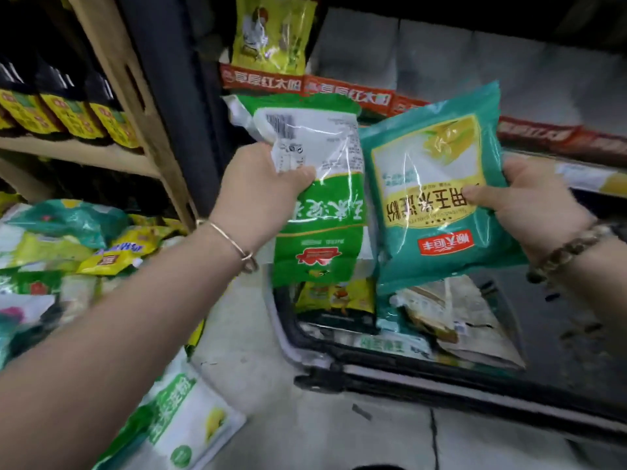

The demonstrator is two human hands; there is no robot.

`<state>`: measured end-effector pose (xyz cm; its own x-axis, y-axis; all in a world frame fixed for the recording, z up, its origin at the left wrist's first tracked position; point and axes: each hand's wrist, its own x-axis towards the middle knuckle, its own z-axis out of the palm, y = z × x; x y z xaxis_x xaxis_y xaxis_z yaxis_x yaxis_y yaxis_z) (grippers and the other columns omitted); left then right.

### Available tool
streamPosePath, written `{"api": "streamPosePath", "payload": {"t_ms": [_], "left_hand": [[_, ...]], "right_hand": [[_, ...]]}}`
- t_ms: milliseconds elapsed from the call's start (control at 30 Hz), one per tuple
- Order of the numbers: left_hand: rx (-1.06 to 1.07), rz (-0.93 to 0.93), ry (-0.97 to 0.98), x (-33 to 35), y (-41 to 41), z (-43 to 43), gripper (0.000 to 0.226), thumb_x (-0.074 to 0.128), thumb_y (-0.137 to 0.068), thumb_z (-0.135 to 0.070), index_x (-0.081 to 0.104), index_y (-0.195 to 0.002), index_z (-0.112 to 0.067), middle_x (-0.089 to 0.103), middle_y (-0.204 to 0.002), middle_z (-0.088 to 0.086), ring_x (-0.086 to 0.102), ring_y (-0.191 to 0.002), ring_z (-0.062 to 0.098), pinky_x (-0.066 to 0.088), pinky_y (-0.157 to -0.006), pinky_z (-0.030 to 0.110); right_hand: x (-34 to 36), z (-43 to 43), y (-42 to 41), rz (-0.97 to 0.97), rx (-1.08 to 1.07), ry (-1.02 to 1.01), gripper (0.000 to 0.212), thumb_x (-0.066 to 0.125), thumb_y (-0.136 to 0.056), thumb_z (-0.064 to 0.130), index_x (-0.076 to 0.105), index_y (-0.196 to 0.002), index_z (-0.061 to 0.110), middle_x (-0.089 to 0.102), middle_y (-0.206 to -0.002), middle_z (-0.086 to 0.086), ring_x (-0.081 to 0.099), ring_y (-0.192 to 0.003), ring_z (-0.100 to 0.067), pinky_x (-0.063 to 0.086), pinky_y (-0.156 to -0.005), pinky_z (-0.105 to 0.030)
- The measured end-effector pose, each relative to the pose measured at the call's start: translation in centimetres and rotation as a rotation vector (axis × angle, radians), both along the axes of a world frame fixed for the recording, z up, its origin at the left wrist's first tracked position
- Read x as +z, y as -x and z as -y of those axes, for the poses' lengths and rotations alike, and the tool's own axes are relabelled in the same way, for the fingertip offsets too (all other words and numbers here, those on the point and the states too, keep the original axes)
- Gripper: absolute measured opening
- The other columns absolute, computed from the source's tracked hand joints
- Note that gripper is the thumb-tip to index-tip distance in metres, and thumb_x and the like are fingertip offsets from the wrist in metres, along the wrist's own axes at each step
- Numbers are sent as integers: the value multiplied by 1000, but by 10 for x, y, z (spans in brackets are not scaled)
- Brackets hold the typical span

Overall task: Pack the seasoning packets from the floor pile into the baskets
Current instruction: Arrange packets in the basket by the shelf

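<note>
The left hand (pixel 261 184) gripped a green-and-white packet (pixel 322 205) by its upper part, with the thumb curled over the front and the fingers hidden behind. This packet was glossy and creased. It had a clear-white panel with a barcode near the top, a green band of white characters across the middle and a small red logo lower down, all printed upside down to the camera.

The right hand (pixel 529 201) pinched a teal packet (pixel 437 191) at its right edge, thumb on the front. That one was plump and pillow-shaped, with a yellow-bordered pale label, yellow artwork and a red logo near its lower end. The two packets hung side by side with their edges touching or nearly so, above the open basket (pixel 373 371).

The basket had a dark rim and stood on the pale floor (pixel 305 429). It already held a yellow packet (pixel 336 296) and several pale flat ones (pixel 458 320).

The floor pile (pixel 68 239) of green, yellow and teal packets lay to the left, below a wooden shelf (pixel 101 154) of dark bottles (pixel 61 106). Another green-and-white packet (pixel 176 422) lay on the floor under the left forearm. A thin bangle (pixel 234 242) circled the left wrist and a beaded bracelet (pixel 570 249) the right.
</note>
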<state>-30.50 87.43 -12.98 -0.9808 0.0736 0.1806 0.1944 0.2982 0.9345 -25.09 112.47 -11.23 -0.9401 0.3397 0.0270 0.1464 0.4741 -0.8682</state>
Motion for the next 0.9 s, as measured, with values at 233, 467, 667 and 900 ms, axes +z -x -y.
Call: {"api": "streamPosePath", "payload": {"t_ms": [233,467,667,900], "left_hand": [[-188,84,714,-58,36,-87,17,56,-90,-23,56,-98,-8,62,-109,18,58,-102,34,42,-79,31],[-273,336,995,-101,64,-122,50,50,-90,-14,41,-139,-14,48,-138,15,49,-121,32,41,-96,34],[-260,576,950,-134,76,-125,45,54,-93,-20,45,-133,1,48,-136,17,49,-122,28,39,-96,28],[-179,709,924,-168,74,-111,67,65,-86,-34,38,-137,1,45,-140,16,46,-126,30,37,-104,33]], "right_hand": [[-77,-57,2,221,-136,-174,11,59,-83,-3,67,-90,2,68,-93,-16,61,-82,-23,51,-80,-41],[-139,-63,23,348,-179,-39,11,57,-83,-3,65,-86,6,68,-95,-18,64,-85,-31,54,-79,-48],[-171,-75,34,417,-228,58,14,60,-81,3,64,-79,15,68,-97,-19,65,-88,-35,52,-82,-53],[-186,-75,37,471,-79,-166,17,57,-88,9,63,-103,3,66,-106,-17,60,-97,-31,43,-75,-29]]}}
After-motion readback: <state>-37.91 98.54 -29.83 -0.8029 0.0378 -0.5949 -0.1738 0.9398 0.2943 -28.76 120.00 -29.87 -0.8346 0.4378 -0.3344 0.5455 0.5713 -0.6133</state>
